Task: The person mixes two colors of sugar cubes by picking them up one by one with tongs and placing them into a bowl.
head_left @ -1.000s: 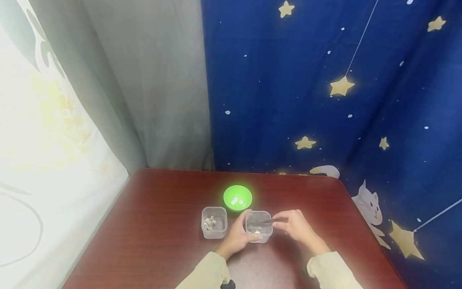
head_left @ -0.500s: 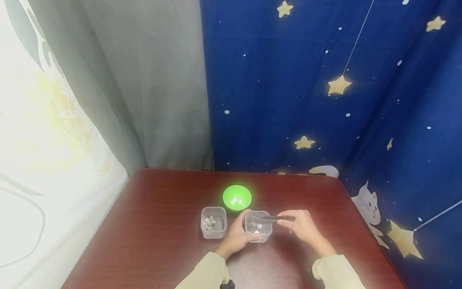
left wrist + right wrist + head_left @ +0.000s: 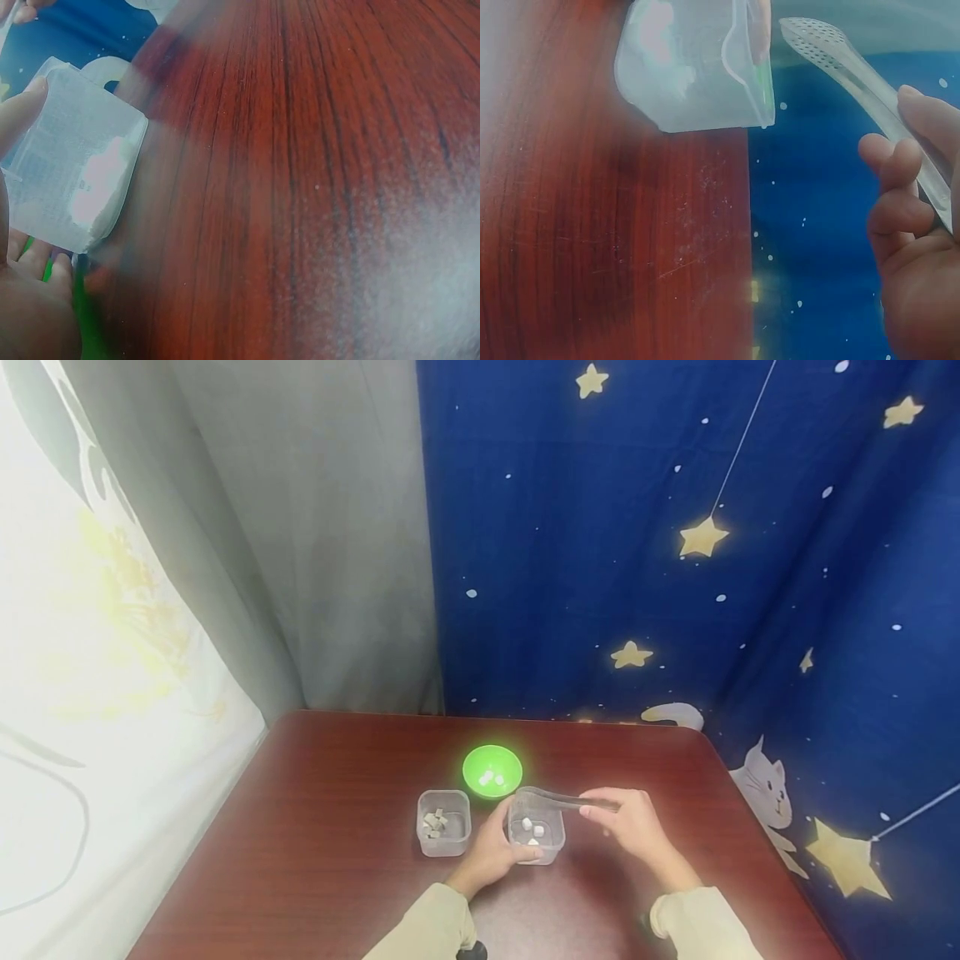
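My left hand (image 3: 491, 850) grips a clear square plastic container (image 3: 553, 853) by its side, thumb across the near wall. Several small white pieces (image 3: 539, 831) lie inside it; its wall also fills part of the left wrist view. My right hand (image 3: 630, 822) pinches metal tongs (image 3: 562, 800), their heads over the container's far rim. In the right wrist view the tongs' perforated heads (image 3: 817, 41) lie close together above the rim, with no piece showing between them. Just beyond the container is a green bowl (image 3: 472, 764) with a few white pieces in it.
A second clear container (image 3: 463, 839) with several greyish-beige cubes (image 3: 435, 822) stands left of my left hand. The reddish-brown table (image 3: 337, 860) ends at a blue star curtain (image 3: 540, 568) and a grey curtain (image 3: 345, 568).
The tongs have risen from inside the container to its far rim, and the right hand has shifted slightly right. More white pieces show inside the container. The left hand keeps its grip.
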The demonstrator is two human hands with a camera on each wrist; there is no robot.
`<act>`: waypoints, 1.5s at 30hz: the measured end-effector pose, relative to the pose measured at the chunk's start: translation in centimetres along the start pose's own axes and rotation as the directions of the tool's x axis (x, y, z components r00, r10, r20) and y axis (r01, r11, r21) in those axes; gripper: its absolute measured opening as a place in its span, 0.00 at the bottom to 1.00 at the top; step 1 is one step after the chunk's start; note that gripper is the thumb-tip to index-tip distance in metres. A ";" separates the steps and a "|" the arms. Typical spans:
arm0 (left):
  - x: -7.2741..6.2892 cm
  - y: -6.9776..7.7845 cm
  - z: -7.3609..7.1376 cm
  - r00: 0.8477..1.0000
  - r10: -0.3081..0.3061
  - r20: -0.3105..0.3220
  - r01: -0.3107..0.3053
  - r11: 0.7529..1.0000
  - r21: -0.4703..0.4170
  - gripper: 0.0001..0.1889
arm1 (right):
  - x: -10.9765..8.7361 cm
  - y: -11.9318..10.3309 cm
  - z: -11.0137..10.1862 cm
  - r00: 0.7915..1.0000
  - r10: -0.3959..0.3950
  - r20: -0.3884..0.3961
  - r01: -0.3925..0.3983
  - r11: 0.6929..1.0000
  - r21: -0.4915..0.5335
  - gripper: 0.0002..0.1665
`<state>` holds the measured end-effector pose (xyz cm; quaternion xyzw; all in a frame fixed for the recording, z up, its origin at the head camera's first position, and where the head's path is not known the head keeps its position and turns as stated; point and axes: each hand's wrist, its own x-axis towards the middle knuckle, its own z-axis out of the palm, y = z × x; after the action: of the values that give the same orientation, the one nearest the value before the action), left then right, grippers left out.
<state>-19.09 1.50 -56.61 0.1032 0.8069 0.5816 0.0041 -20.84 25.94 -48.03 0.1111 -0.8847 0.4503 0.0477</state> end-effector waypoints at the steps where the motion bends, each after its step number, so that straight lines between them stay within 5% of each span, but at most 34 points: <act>1: 0.0 0.0 0.0 1.000 -0.008 0.002 0.008 1.000 0.003 0.52 | 0.0 -0.1 0.0 1.000 0.001 -0.006 -0.001 1.000 -0.002 0.12; 25: 0.1 -0.1 -0.3 0.999 -0.016 0.033 0.016 1.000 0.023 0.52 | 1.8 -2.1 1.0 0.977 -0.029 -0.214 0.041 0.998 0.053 0.14; 45: 0.3 0.2 -0.3 0.999 -0.002 0.041 0.005 0.998 -0.059 0.49 | 3.0 -2.7 2.3 0.971 -0.023 -0.236 0.046 0.994 0.095 0.14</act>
<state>-19.41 1.33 -56.30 0.1136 0.7893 0.6029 0.0247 -23.09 22.04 -46.71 0.0748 -0.8472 0.5029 0.1542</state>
